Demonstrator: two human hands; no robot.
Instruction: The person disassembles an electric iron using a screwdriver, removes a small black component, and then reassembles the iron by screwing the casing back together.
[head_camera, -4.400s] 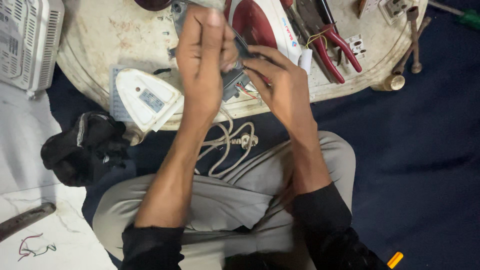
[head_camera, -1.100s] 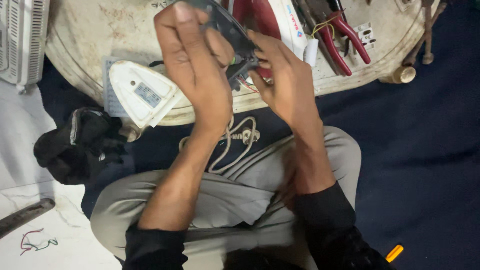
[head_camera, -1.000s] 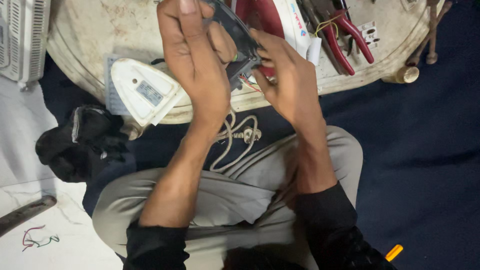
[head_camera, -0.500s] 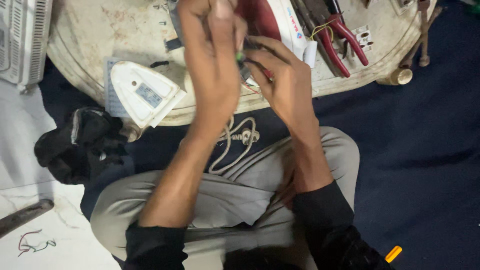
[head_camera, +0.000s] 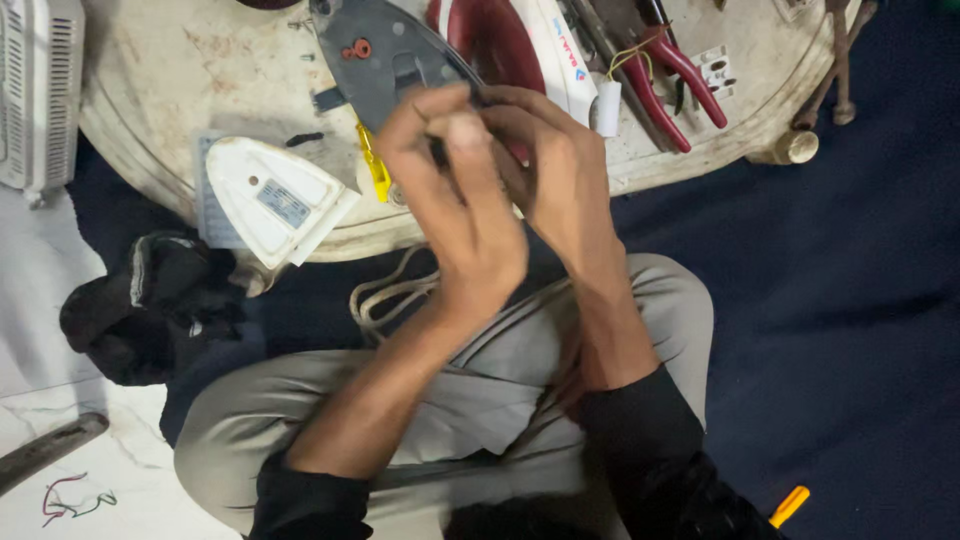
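Hands (head_camera: 500, 190) raised together, fingers pinching grey soleplate (head_camera: 385, 65)

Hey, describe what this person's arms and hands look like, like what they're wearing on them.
Both hands are bare: no gloves, and no rings or watch show on the left hand or the right hand. The forearms are uncovered too. Black sleeves are pushed up toward the elbows on both arms, bunched in soft folds. No markings or bands show on the wrists.

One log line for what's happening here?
left hand: on grey soleplate | right hand: at soleplate edge | red-white iron body: on table
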